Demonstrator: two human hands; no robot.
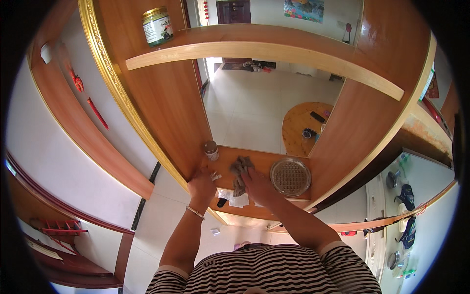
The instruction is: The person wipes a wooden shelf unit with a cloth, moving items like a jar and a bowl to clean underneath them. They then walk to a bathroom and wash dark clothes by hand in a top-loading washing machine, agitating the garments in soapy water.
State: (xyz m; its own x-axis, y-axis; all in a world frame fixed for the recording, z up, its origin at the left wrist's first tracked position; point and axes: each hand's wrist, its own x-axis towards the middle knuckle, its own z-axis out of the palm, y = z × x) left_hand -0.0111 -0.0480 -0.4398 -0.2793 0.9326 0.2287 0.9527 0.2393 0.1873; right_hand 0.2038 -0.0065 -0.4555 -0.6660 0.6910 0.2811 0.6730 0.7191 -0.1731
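Observation:
My right hand (pixel 259 184) grips a crumpled grey cloth (pixel 241 166), which rests on the wooden lower shelf (pixel 224 165). At the shelf's left end my left hand (pixel 202 184) is closed on a small white item (pixel 216 176), partly hidden by the fingers. Behind that hand stands a small lidded jar (pixel 211 150) in the back left corner. To the right of the cloth lies a round tray (pixel 290 177) with a patterned, see-through look. Below my hands, white papers (pixel 238 199) and a black object (pixel 221 203) lie in an open compartment.
A mirror (pixel 242 106) backs the shelf and reflects a room with a round table. Overhead, an upper shelf (pixel 264 49) juts out, carrying a labelled glass jar (pixel 158 27) with a gold lid. Gold trim (pixel 110 73) edges the left panel. A scrap (pixel 215 232) lies on the floor.

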